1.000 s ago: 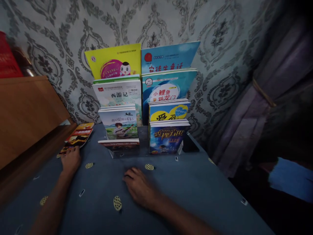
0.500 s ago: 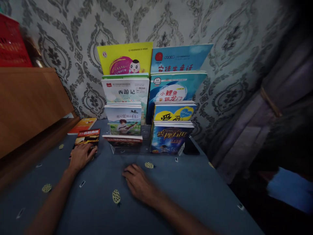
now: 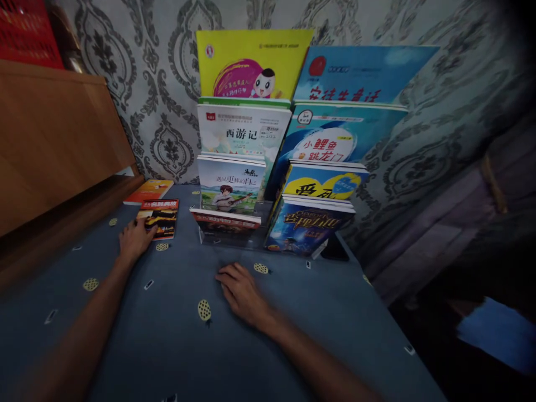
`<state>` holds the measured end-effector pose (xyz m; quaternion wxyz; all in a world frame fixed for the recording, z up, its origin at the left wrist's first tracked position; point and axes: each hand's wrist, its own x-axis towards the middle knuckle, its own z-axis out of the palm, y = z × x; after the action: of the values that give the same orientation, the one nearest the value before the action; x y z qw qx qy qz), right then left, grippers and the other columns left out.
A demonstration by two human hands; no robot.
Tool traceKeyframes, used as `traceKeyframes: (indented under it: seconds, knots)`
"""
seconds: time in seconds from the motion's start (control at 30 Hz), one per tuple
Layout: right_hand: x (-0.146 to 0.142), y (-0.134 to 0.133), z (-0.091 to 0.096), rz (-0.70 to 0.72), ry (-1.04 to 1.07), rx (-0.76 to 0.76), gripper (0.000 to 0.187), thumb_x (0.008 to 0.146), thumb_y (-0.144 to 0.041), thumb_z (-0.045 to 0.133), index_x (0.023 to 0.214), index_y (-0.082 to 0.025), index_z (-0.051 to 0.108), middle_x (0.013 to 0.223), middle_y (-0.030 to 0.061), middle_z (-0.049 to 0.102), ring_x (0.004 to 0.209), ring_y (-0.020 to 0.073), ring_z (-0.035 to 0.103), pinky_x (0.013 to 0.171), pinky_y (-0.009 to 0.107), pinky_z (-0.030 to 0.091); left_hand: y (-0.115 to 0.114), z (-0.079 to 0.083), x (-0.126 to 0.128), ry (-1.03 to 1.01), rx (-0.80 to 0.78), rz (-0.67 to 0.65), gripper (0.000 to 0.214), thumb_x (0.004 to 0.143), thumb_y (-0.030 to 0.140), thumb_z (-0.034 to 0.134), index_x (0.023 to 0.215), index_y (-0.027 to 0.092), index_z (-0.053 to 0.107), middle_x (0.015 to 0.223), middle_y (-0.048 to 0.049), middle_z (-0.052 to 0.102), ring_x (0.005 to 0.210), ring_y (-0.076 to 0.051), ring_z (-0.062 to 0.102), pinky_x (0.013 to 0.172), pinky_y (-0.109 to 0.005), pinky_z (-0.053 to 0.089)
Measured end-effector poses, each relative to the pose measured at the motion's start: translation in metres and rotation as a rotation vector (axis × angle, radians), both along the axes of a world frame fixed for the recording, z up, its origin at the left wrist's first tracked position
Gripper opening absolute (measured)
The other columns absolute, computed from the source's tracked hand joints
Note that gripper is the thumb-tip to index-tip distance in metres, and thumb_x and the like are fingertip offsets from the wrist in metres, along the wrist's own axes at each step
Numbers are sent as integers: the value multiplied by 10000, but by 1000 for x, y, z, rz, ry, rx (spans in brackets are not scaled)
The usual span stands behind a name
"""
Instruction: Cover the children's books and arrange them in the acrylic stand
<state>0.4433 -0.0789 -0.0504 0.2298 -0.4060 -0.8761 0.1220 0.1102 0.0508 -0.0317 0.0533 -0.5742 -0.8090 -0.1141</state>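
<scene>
My left hand (image 3: 134, 241) rests at the lower left edge of a small book (image 3: 165, 220) with a red and black cover, which lies flat on the table. Its fingers are apart, and the thumb lies over the cover's edge. An orange book (image 3: 148, 191) lies flat just behind that one. My right hand (image 3: 242, 290) lies on the tablecloth with loosely bent, spread fingers and holds nothing. Beyond it stands a clear tiered rack (image 3: 226, 240) of upright books, among them a dark blue one (image 3: 310, 226) and a dark reddish one (image 3: 226, 221) in front.
A blue tablecloth (image 3: 167, 335) with pineapple prints covers the table. On the left stands a wooden cabinet (image 3: 58, 123) with a red box (image 3: 27, 33) on top. A dark flat object (image 3: 337, 248) lies right of the rack. A curtain (image 3: 456, 223) hangs at the right.
My left hand has slid off the middle of the small book to its left edge, showing more cover. My right hand stays on the cloth. The view has tilted down and turned slightly left.
</scene>
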Motion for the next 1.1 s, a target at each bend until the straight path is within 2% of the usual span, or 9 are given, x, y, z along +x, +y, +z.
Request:
traceKeyframes:
  seconds: [0.2, 0.33, 0.47, 0.63, 0.77, 0.9, 0.93, 1.0, 1.1]
  knots:
    - [1, 0, -2, 26, 46, 33, 283, 971, -94, 518, 1174, -116, 714, 1147, 121, 706, 1092, 235, 589, 1008, 390, 507, -5, 5, 3, -36, 0, 7, 593, 977, 546, 450, 1394, 137, 553, 1347, -245, 607, 1231, -403, 588, 993, -508, 488]
    - [1, 0, -5, 33, 85, 45, 281, 973, -99, 513, 1171, -130, 710, 1127, 113, 715, 1067, 231, 600, 996, 393, 516, -12, 7, 9, -48, 45, 1, 542, 980, 467, 461, 1379, 115, 562, 1420, -264, 545, 1306, -432, 518, 1035, -596, 454]
    - [6, -3, -5, 5, 123, 51, 289, 977, -107, 506, 1168, -174, 713, 1112, 106, 715, 1046, 225, 617, 959, 394, 531, -18, 10, 10, -107, 249, -94, 464, 977, 368, 431, 1311, 87, 590, 1441, -259, 527, 1325, -418, 502, 1057, -602, 455]
    - [26, -11, -4, -16, 127, 59, 282, 965, -100, 518, 1151, -179, 714, 1054, 97, 719, 1012, 222, 634, 941, 390, 535, -26, 30, 28, -232, 614, -361, 342, 993, 323, 412, 1216, 150, 605, 1262, -173, 644, 1241, -352, 569, 1056, -578, 483]
    - [49, -21, -3, -45, 156, 67, 264, 966, -94, 513, 1115, -185, 710, 1025, 95, 723, 988, 222, 638, 939, 394, 535, -48, 57, 70, -198, 852, -639, 288, 1005, 268, 445, 1235, 192, 601, 1212, -174, 658, 1196, -336, 595, 1030, -572, 493]
    - [61, -26, -4, -60, 202, 78, 243, 968, -96, 500, 1079, -185, 698, 1034, 94, 725, 1003, 221, 635, 943, 390, 535, -96, 80, 133, -114, 1017, -1039, 426, 940, 116, 559, 1348, 238, 554, 1231, -112, 662, 1192, -260, 618, 1041, -464, 512]
    - [62, -27, -6, -64, 204, 84, 238, 967, -100, 498, 1069, -183, 696, 1020, 93, 724, 995, 223, 634, 936, 391, 537, -109, 84, 151, -142, 1001, -1137, 478, 935, 85, 552, 1385, 246, 529, 1242, -94, 662, 1206, -235, 618, 1052, -429, 514]
    - [62, -26, -12, -88, 193, 96, 226, 958, -116, 500, 1048, -181, 696, 997, 96, 717, 985, 235, 631, 913, 396, 547, -134, 86, 190, -286, 808, -1258, 549, 955, 83, 517, 1476, 241, 444, 1367, -103, 618, 1323, -224, 565, 1115, -408, 487]
    - [62, -25, -27, -132, 178, 108, 242, 941, -168, 516, 1117, -195, 681, 1087, 111, 712, 1072, 262, 625, 962, 428, 542, -153, 80, 245, -550, 561, -1278, 667, 992, 163, 468, 1604, 229, 210, 1603, -143, 412, 1507, -251, 379, 1205, -444, 416]
